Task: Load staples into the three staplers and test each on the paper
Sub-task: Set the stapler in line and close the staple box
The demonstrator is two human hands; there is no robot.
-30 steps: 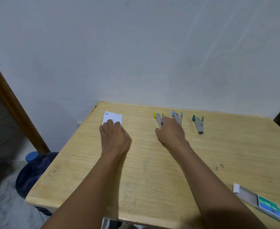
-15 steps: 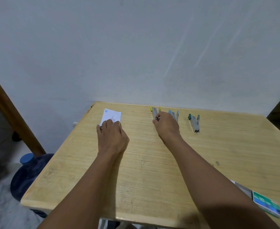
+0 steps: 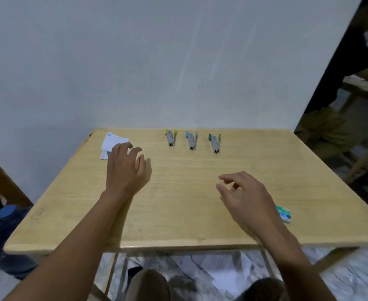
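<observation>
Both hands off, staplers lined up!
Your right hand [image 3: 246, 196] has left the yellow stapler [image 3: 170, 138] at twelve o'clock, empty and loose; left hand [image 3: 125, 168] released beside the paper [image 3: 113, 142].

bare table [image 3: 178, 203] lies between left hand [image 3: 125, 170] and right hand [image 3: 243, 196], giving open passage to three staplers [image 3: 191, 141] spaced apart at the far edge; staple box [image 3: 284, 213] sits right.

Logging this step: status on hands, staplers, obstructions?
Left hand fingertips on paper, right hand open, empty. Three staplers untouched in row. Staple box behind right hand. Nothing blocking.
</observation>
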